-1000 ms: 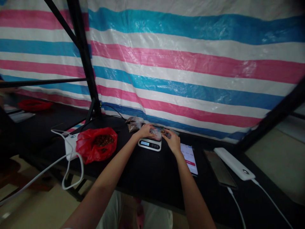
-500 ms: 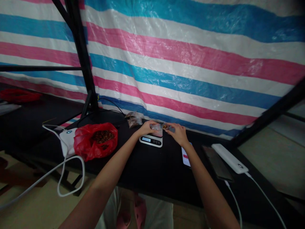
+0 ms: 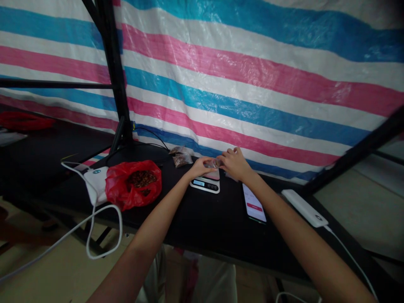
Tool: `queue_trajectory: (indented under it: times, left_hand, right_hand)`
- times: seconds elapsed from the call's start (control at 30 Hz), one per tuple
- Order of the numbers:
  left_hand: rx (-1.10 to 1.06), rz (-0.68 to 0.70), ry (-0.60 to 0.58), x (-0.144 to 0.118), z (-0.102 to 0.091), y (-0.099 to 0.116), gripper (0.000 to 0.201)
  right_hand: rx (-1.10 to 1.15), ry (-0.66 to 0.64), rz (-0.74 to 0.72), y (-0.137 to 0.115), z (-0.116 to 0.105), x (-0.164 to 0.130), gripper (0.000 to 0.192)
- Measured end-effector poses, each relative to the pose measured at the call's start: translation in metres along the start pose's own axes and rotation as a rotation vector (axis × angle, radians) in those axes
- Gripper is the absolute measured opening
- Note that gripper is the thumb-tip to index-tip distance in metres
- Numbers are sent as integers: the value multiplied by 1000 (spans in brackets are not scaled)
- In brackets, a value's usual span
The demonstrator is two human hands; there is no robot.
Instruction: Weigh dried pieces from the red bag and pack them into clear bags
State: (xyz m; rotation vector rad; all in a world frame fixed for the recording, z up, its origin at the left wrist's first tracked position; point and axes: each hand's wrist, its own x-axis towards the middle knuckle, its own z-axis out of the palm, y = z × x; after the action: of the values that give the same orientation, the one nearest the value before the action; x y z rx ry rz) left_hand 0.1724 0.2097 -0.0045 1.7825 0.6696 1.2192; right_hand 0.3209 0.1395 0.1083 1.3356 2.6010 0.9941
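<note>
From the head camera, your left hand (image 3: 200, 167) and right hand (image 3: 234, 163) meet at the twelve o'clock edge of a black table (image 3: 195, 219). Together they pinch a small clear packet (image 3: 212, 163), fingers closed on it from both sides; its contents are too blurred to tell. The packet sits just above a small digital scale (image 3: 205, 184) with a lit display. At ten o'clock from the scale, an open red plastic bag (image 3: 134, 184) holds dark brown pieces. At eleven o'clock lie two clear pouches (image 3: 181, 157) of brown bits. At four o'clock from the scale lies a lit phone (image 3: 254, 204), and further right a white power bank (image 3: 304, 208).
</note>
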Motion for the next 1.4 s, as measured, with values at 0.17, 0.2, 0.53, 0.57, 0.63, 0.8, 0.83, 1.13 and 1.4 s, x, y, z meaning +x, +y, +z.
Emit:
queue_trajectory:
  times: [0.17, 0.2, 0.53, 0.57, 0.63, 0.8, 0.83, 1.13, 1.4]
  left_hand:
    - [-2, -47, 70, 1, -2, -4, 51]
    - [6, -49, 85, 1, -2, -5, 51]
    - [92, 25, 129, 4, -5, -7, 47]
    - [112, 35, 137, 5, -5, -6, 48]
    - [159, 62, 142, 6, -3, -5, 50]
    - [446, 143, 83, 14, 3, 3, 44]
    - [521, 142, 78, 16, 5, 4, 42]
    - [766, -3, -23, 1, 11, 24, 66]
    - [1070, -94, 805, -177, -62, 116, 37]
  right_hand:
    - [-192, 25, -166, -9, -13, 17, 16]
    - [-218, 23, -190, -11, -14, 20, 16]
    - [-331, 17, -201, -22, -8, 30, 21]
    - [-300, 24, -169, -21, -7, 26, 21]
    - [-235, 38, -69, -16, -6, 17, 21]
    - [-113, 76, 194, -7, 3, -19, 23]
    - [-94, 77, 218, -7, 6, -27, 24]
    - [79, 126, 257, -11, 24, -62, 28]
    - [589, 282, 190, -56, 8, -1, 30]
